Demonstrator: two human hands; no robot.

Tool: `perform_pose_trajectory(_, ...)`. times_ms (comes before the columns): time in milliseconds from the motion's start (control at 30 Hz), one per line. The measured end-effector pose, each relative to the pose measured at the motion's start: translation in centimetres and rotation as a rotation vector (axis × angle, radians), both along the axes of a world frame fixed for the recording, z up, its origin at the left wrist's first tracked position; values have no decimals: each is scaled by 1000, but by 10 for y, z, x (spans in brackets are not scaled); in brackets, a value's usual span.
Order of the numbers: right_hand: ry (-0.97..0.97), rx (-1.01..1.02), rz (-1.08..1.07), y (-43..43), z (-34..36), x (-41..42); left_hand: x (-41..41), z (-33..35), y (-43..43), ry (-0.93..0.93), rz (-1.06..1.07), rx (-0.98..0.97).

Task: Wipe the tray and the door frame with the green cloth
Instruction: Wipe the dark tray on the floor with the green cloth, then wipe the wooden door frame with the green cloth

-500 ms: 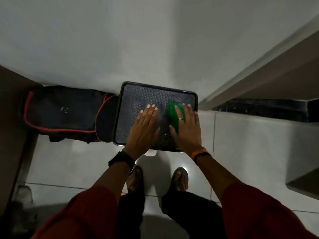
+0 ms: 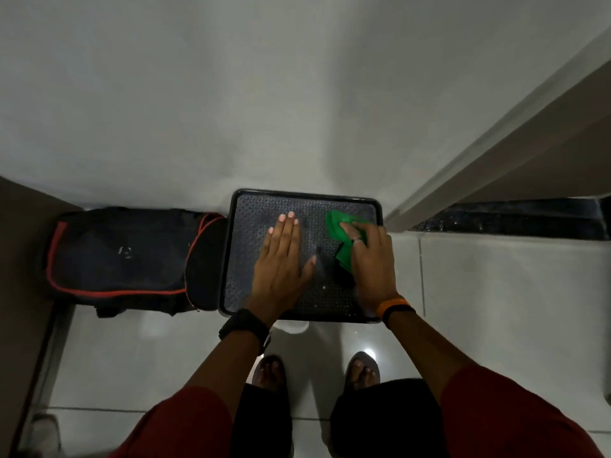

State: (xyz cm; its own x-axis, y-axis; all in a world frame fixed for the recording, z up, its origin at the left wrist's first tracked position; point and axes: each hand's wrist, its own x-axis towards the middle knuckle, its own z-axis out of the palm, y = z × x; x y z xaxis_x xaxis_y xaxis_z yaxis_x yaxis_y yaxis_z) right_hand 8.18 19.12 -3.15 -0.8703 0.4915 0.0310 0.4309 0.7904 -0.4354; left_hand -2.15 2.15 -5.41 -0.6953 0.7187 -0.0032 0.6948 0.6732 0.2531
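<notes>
A soft black bag [image 2: 119,256] with red piping lies at nine o'clock, against the pale wall [image 2: 231,94], its right end touching the tray [image 2: 238,259]. The tray is a dark rectangle with rounded corners, a raised glossy rim and a dimpled, patterned floor; it leans or lies at the foot of the wall, and I cannot tell which. Its near edge is partly hidden by the wrists. The left hand [image 2: 281,262] lies flat and open on the tray's middle, fingers together pointing to twelve o'clock, a black watch [image 2: 243,328] on the wrist. At about one o'clock from it, the right hand [image 2: 372,262] presses down on the green cloth [image 2: 340,233], fingers curled over it; the cloth is crumpled, mostly hidden beneath the palm, and shows only at the hand's upper left, over the tray's right part. A ring and an orange band [image 2: 393,305] mark that hand. The door frame [image 2: 479,143], smooth and pale, runs diagonally at two o'clock, cut off at the edge. Glossy white tiles [image 2: 496,309] cover the floor.
</notes>
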Motion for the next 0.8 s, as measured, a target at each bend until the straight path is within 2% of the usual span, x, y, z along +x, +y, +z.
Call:
perform_pose_trajectory(167, 267, -155, -242, -10, 161, -11, -16, 149, 20, 118, 17, 109)
perform_pose_trajectory(233, 373, -160, -204, -15, 227, -12, -22, 216, 23, 170, 7, 159)
perform_pose_trajectory(367, 607, -228, -270, -9, 352, -13, -27, 356, 34, 271, 0, 322)
perform_pose_trajectory(433, 669, -81, -214, -4, 420, -16, -33, 426, 39, 346, -9, 392)
perform_pose_trajectory(567, 919, 401, -88, 16, 550, -25, -50, 570, 58, 530, -74, 550)
perform_pose_trajectory(800, 1245, 679, -73, 50, 755, -39, -58, 793, 102, 788, -162, 815)
